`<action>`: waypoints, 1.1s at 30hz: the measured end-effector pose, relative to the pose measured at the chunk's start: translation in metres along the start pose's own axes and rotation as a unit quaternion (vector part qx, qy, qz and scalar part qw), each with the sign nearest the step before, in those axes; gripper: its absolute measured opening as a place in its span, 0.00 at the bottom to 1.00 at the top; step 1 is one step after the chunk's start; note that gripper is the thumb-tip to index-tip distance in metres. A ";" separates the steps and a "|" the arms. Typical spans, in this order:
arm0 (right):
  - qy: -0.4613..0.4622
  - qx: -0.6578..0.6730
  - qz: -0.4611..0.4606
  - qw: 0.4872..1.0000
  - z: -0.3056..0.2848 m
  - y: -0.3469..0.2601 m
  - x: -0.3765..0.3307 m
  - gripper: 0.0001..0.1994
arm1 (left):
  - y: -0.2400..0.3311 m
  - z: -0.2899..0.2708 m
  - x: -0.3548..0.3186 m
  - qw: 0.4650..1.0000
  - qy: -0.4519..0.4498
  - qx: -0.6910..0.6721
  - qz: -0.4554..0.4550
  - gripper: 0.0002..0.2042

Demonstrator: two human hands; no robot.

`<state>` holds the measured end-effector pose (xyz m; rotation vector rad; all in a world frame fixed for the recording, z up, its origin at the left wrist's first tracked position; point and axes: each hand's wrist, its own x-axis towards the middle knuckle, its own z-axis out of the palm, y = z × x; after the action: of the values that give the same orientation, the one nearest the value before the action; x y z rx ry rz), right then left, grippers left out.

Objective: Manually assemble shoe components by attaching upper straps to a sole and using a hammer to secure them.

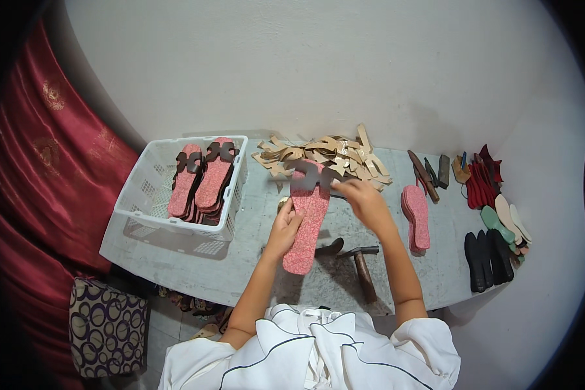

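Held up over the table is a sandal (308, 227) with a pink speckled sole and a dark brown cut-out strap across its far end. My left hand (285, 229) grips the sole's left edge, thumb on top. At the strap's right side, my right hand (365, 203) is closed, its fingertips pinching the strap (305, 179), which looks slightly blurred. Below the sandal lies a hammer (364, 273) with a wooden handle, beside a dark curved tool (331, 248) partly hidden by the sole.
A white plastic basket (131, 213) at left holds stacked pink sandals (214, 182). Tan strips (344, 156) are heaped at the back. Rightward lie pink soles (417, 218), a wooden-handled tool (424, 175), red straps (480, 185) and black soles (478, 260). A patterned stool (107, 325) stands lower left.
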<state>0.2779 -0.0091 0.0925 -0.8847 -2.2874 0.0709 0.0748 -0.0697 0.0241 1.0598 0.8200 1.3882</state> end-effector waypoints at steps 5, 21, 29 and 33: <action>-0.003 0.028 0.040 0.999 0.012 -0.031 -0.032 0.19 | -0.001 0.014 -0.014 0.998 0.007 0.044 0.050 0.22; 0.077 0.070 0.054 0.993 0.015 -0.052 -0.058 0.23 | 0.010 0.027 -0.032 0.974 -0.069 -0.211 -0.043 0.21; 0.065 0.068 0.051 0.994 0.016 -0.056 -0.057 0.23 | 0.009 0.028 -0.037 0.988 -0.032 -0.140 -0.057 0.20; 0.065 0.069 0.053 0.994 0.015 -0.058 -0.056 0.22 | 0.011 0.026 -0.037 0.993 -0.043 -0.101 -0.047 0.21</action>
<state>0.2657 -0.0853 0.0646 -0.9111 -2.0880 0.2091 0.0931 -0.1098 0.0387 0.9069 0.6427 1.3077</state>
